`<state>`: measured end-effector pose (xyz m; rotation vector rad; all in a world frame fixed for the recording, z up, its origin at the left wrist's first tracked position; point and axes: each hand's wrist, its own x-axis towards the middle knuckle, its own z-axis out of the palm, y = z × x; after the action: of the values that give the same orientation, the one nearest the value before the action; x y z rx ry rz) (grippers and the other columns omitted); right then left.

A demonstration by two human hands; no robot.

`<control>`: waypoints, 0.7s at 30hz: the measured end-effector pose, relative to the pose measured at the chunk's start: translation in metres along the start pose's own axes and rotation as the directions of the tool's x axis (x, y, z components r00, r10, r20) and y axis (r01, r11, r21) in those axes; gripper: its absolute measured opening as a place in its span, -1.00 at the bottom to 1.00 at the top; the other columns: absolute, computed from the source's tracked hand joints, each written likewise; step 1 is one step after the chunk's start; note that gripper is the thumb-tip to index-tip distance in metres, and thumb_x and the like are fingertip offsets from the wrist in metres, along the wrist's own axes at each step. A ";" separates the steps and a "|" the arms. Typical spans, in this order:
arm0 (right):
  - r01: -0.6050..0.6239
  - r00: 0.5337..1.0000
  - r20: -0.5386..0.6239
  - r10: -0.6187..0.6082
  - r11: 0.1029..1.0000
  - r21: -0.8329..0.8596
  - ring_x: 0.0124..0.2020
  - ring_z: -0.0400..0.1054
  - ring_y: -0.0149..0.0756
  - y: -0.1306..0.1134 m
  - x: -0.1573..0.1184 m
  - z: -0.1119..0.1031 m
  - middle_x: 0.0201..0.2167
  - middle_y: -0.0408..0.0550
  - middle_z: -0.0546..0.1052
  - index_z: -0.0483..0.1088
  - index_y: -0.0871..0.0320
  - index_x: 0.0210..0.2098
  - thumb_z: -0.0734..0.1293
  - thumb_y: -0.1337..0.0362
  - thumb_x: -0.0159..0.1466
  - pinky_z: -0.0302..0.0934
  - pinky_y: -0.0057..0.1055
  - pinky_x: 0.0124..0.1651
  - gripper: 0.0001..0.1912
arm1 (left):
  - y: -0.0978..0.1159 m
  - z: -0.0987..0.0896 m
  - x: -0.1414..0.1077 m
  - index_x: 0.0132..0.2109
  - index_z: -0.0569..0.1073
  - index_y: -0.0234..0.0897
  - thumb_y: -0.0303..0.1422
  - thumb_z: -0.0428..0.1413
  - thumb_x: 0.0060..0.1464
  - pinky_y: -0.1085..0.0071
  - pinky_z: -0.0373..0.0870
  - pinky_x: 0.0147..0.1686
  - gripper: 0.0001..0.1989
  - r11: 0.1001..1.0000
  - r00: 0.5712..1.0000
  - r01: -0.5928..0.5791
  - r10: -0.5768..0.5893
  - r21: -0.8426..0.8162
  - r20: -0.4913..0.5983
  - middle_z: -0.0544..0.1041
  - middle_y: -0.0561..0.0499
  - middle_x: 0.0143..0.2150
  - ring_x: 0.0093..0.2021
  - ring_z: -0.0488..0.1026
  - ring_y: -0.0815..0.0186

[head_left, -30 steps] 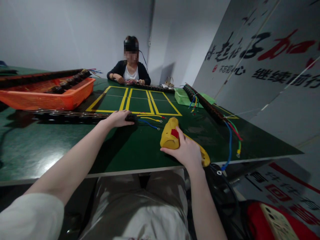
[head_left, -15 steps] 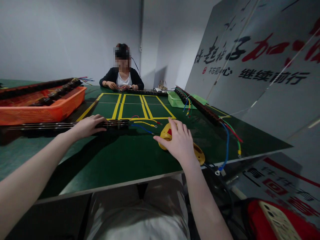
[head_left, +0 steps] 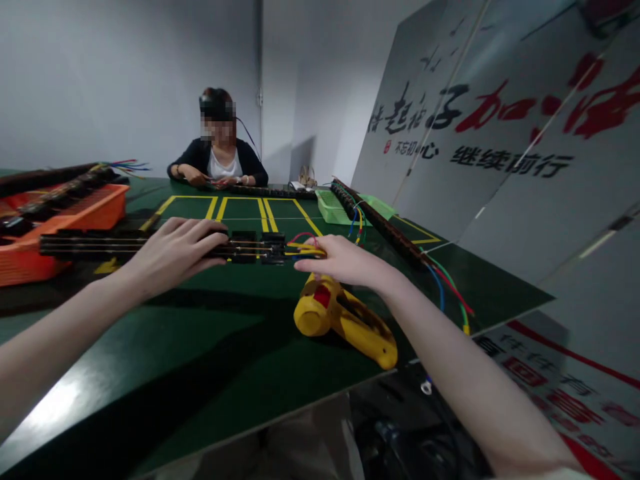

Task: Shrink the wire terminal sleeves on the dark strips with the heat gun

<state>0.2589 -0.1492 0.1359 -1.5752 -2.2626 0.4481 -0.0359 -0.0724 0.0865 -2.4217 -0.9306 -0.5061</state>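
My left hand (head_left: 175,252) is closed around a long black segmented cable chain (head_left: 255,248), which shows thin wires along its length. The chain is held level above the table. At its right end, my right hand (head_left: 343,259) has its fingers closed around the loose yellow, red and blue wires (head_left: 300,248); the wire tips are hidden in it. Just below that hand, a yellow handheld power tool (head_left: 360,330) with a red switch lies on the green table (head_left: 210,360), its handle pointing toward the near edge.
An orange basket (head_left: 97,210) holding more chains stands at left. A green basket (head_left: 333,212) and another chain (head_left: 395,230) with trailing wires are at right. Yellow tape (head_left: 267,217) marks the table. Across it sits a person (head_left: 223,163) with both hands on the tabletop.
My right hand has let go of the yellow tool and moved up onto the wires. The chain has risen and shifted right with my left hand. The view has turned slightly right.
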 end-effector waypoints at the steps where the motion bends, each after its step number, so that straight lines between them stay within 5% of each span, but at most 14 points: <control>1: -0.006 0.996 0.085 0.001 0.998 0.057 -0.48 0.32 -0.36 0.006 -0.004 -0.003 -0.54 -0.15 0.42 0.41 0.19 -0.36 0.29 -0.02 0.18 0.25 -0.36 -0.33 -0.64 | 0.003 0.002 0.007 0.01 0.35 -0.06 -0.09 -0.15 0.21 0.09 0.18 0.06 -0.66 0.999 1.000 -0.007 0.008 -0.049 0.009 0.35 -0.04 0.14 0.10 0.31 0.06; 3: -0.039 0.975 0.222 0.001 0.985 0.166 -0.62 0.21 -0.49 0.017 -0.011 -0.008 -0.65 -0.26 0.32 0.37 0.19 -0.44 0.27 -0.05 0.19 0.17 -0.50 -0.52 -0.61 | 0.010 0.007 0.023 0.00 0.39 0.02 -0.11 -0.10 0.18 0.07 0.15 0.11 -0.69 0.988 1.000 -0.016 0.019 -0.151 0.022 0.34 0.00 0.17 0.13 0.30 0.06; 6: -0.106 0.962 0.272 0.015 0.941 0.320 -0.60 0.24 -0.49 0.028 -0.023 -0.015 -0.57 -0.26 0.38 0.34 0.16 -0.26 0.29 0.00 0.17 0.20 -0.52 -0.57 -0.65 | 0.021 0.012 0.051 0.01 0.40 0.08 -0.13 -0.05 0.15 0.08 0.13 0.15 -0.70 0.966 0.998 -0.046 0.054 -0.253 0.024 0.33 0.02 0.18 0.15 0.28 0.07; 11: -0.187 0.981 0.094 0.168 0.712 0.676 -0.63 0.32 -0.48 0.041 -0.031 -0.019 -0.39 -0.18 0.51 0.18 0.11 -0.06 0.38 0.15 0.10 0.27 -0.50 -0.56 -0.52 | 0.029 0.013 0.116 0.08 0.36 0.05 -0.19 -0.01 0.16 0.10 0.04 0.21 -0.67 0.951 0.988 -0.148 0.151 -0.272 -0.007 0.30 0.04 0.21 0.20 0.22 0.11; 16: -0.171 0.924 -0.133 0.359 0.696 0.697 -0.75 0.17 -0.58 0.065 -0.001 -0.008 -0.41 -0.20 0.51 0.05 0.10 0.00 0.20 0.12 0.29 0.12 -0.59 -0.66 -0.64 | 0.034 0.031 0.208 0.15 0.28 0.07 -0.33 0.04 0.15 0.05 -0.07 0.25 -0.58 0.948 0.971 -0.223 0.195 -0.226 -0.139 0.16 0.07 0.30 0.28 0.08 0.09; 18: -0.182 0.875 -0.208 0.437 0.696 0.695 -0.68 0.21 -0.58 0.078 0.027 -0.004 -0.35 -0.17 0.49 0.09 0.14 0.04 0.14 0.11 0.34 0.20 -0.54 -0.57 -0.65 | 0.040 0.048 0.242 0.24 0.16 0.03 -0.40 0.04 0.13 0.05 -0.03 0.23 -0.45 0.956 0.964 -0.189 0.138 -0.222 -0.227 0.05 0.00 0.35 0.29 0.06 0.06; 21: -0.219 0.824 -0.270 0.498 0.719 0.659 -0.31 0.38 -0.41 0.099 0.075 -0.002 -0.18 -0.06 0.44 0.28 0.19 -0.01 0.22 0.09 0.31 0.34 -0.37 -0.29 -0.63 | 0.047 0.075 0.270 0.34 -0.06 -0.20 -0.45 0.00 0.11 0.08 0.14 0.14 -0.31 0.952 0.958 0.078 -0.154 -0.295 -0.243 0.01 -0.20 0.35 0.25 0.11 0.00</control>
<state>0.3179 -0.0460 0.1018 -1.5607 -1.2706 0.7525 0.1976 0.0783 0.1459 -2.4712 -0.9406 -1.0429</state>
